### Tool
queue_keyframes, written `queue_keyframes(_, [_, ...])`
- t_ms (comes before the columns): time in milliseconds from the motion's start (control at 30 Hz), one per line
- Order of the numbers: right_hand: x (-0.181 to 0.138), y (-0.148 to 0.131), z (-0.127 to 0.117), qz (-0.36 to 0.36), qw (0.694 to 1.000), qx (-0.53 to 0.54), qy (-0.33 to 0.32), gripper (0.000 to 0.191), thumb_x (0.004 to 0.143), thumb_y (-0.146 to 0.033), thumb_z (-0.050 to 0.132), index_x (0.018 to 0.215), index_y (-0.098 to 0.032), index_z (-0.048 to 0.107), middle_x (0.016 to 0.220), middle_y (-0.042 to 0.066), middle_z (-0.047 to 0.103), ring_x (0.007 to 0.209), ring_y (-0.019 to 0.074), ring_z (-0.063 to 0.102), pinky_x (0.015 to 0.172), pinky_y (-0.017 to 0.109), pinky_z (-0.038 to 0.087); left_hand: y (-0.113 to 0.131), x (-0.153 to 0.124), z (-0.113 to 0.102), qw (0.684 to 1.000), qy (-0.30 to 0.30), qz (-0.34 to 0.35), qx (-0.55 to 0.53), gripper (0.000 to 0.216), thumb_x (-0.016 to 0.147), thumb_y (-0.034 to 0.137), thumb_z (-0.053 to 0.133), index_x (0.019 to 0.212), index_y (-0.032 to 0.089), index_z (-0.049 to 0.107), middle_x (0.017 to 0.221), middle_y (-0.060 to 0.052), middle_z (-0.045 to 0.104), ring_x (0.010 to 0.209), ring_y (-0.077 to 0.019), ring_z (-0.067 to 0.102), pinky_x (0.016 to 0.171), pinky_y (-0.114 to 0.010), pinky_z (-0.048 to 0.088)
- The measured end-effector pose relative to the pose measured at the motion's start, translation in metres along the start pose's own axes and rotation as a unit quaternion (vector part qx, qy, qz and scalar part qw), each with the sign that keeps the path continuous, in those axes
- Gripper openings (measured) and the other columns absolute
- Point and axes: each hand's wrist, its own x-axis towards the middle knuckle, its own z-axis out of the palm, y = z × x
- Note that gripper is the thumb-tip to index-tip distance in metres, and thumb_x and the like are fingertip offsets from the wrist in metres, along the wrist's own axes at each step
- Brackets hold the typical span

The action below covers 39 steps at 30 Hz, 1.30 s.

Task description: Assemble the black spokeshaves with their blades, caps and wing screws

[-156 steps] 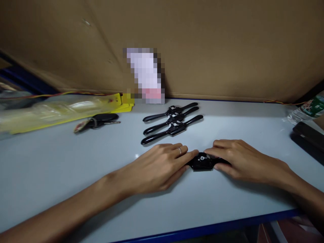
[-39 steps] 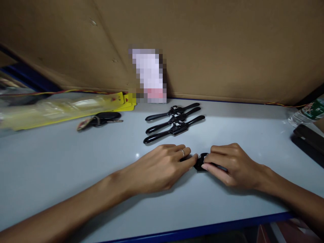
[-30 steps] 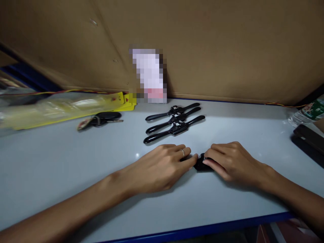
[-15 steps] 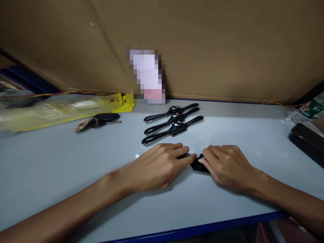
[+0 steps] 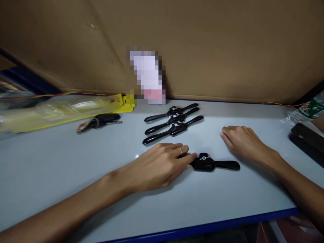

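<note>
One spokeshave (image 5: 204, 164), pinched by our left hand (image 5: 163, 166), might swivel if our right hand (image 5: 244, 141) — curled, can't tell what's inside — bumps it.

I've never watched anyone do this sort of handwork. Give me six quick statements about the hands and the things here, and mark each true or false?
1. The left hand holds the nearest black tool. True.
2. Both hands grip it. False: the right hand is apart from it.
3. Three similar tools lie beyond it. True.
4. Keys lie left of those three. True.
5. Those three touch the keys. False: they lie apart.
6. Nothing is worn on the left hand. False: it wears a ring.
</note>
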Motion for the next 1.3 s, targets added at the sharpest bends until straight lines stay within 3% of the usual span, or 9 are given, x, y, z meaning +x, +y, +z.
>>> queue_keyframes(133, [0.0, -0.005, -0.004, 0.003, 1.0, 0.005, -0.005, 0.031, 0.103, -0.024, 0.043, 0.079, -0.016, 0.061, 0.076, 0.008, 0.067, 0.055, 0.0156, 0.047, 0.055, 0.034, 0.018, 0.0, 0.0, 0.0, 1.0, 0.0, -0.003, -0.006, 0.026, 0.103, 0.017, 0.039, 0.116, 0.015, 0.062, 0.084, -0.004, 0.064, 0.067, -0.0171, 0.059, 0.06, -0.03, 0.046])
queue_keyframes(233, [-0.002, -0.011, -0.008, -0.015, 0.998, 0.063, 0.021, 0.025, 0.103, -0.023, 0.046, 0.085, -0.017, 0.063, 0.081, 0.006, 0.067, 0.064, 0.0168, 0.054, 0.058, 0.033, 0.029, 0.0, 0.0, 0.0, 1.0, 0.003, 0.001, -0.002, 0.026, 0.102, 0.016, 0.039, 0.115, 0.014, 0.061, 0.084, -0.004, 0.063, 0.067, -0.0178, 0.059, 0.059, -0.031, 0.046])
queue_keyframes(367, [-0.012, -0.028, -0.014, -0.147, 0.958, 0.229, 0.09, 0.017, 0.102, -0.024, 0.051, 0.103, -0.017, 0.066, 0.096, 0.006, 0.067, 0.087, 0.0198, 0.059, 0.074, 0.033, 0.044, 0.001, 0.0, 0.0, 1.0, -0.002, 0.008, 0.01, 0.025, 0.098, 0.012, 0.043, 0.116, 0.013, 0.06, 0.083, -0.004, 0.063, 0.068, -0.019, 0.059, 0.058, -0.032, 0.046])
queue_keyframes(433, [-0.018, -0.037, -0.016, -0.211, 0.945, 0.232, 0.092, 0.017, 0.101, -0.021, 0.052, 0.105, -0.016, 0.068, 0.1, 0.009, 0.066, 0.094, 0.0219, 0.057, 0.077, 0.034, 0.047, 0.0, 0.001, 0.0, 1.0, -0.005, 0.008, 0.014, 0.025, 0.096, 0.01, 0.044, 0.116, 0.013, 0.06, 0.083, -0.004, 0.062, 0.068, -0.0189, 0.059, 0.059, -0.032, 0.046])
queue_keyframes(533, [-0.024, -0.047, -0.016, -0.253, 0.945, 0.182, 0.095, 0.025, 0.097, -0.006, 0.045, 0.102, -0.012, 0.069, 0.107, 0.014, 0.065, 0.097, 0.0238, 0.053, 0.08, 0.037, 0.049, 0.0, 0.0, 0.001, 1.0, -0.014, 0.006, 0.014, 0.026, 0.094, 0.008, 0.045, 0.115, 0.014, 0.059, 0.084, -0.003, 0.063, 0.069, -0.0188, 0.059, 0.06, -0.031, 0.046])
queue_keyframes(833, [-0.021, -0.051, -0.013, -0.276, 0.942, 0.168, 0.088, 0.038, 0.084, 0.007, 0.045, 0.108, -0.01, 0.068, 0.108, 0.014, 0.064, 0.102, 0.0251, 0.053, 0.085, 0.039, 0.051, 0.0, -0.001, 0.002, 0.999, -0.034, 0.014, 0.015, 0.028, 0.089, 0.005, 0.05, 0.114, 0.015, 0.057, 0.086, -0.004, 0.062, 0.072, -0.0206, 0.059, 0.059, -0.033, 0.046])
queue_keyframes(1033, [-0.022, -0.047, -0.021, -0.276, 0.925, 0.201, 0.168, 0.034, 0.083, 0.007, 0.044, 0.09, -0.016, 0.068, 0.129, 0.017, 0.06, 0.12, 0.0298, 0.052, 0.09, 0.045, 0.049, 0.002, -0.001, 0.004, 0.999, -0.024, 0.021, 0.015, 0.029, 0.089, 0.004, 0.047, 0.115, 0.015, 0.055, 0.087, -0.004, 0.065, 0.073, -0.0214, 0.062, 0.06, -0.033, 0.048])
queue_keyframes(1167, [-0.024, -0.048, -0.02, -0.198, 0.934, 0.202, 0.22, 0.022, 0.083, -0.001, 0.05, 0.088, -0.012, 0.068, 0.104, 0.015, 0.067, 0.095, 0.0275, 0.057, 0.077, 0.043, 0.049, 0.003, -0.001, 0.004, 0.999, -0.021, 0.031, 0.025, 0.029, 0.087, 0.004, 0.046, 0.113, 0.013, 0.056, 0.089, -0.005, 0.068, 0.072, -0.0214, 0.062, 0.059, -0.034, 0.048])
queue_keyframes(1300, [-0.026, -0.056, -0.013, -0.195, 0.949, 0.162, 0.187, 0.019, 0.088, -0.006, 0.052, 0.086, -0.012, 0.07, 0.096, 0.012, 0.068, 0.09, 0.0262, 0.056, 0.075, 0.039, 0.046, 0.003, -0.001, 0.004, 0.999, -0.022, 0.028, 0.021, 0.029, 0.088, 0.004, 0.046, 0.114, 0.012, 0.055, 0.087, -0.005, 0.067, 0.071, -0.0215, 0.062, 0.059, -0.034, 0.048])
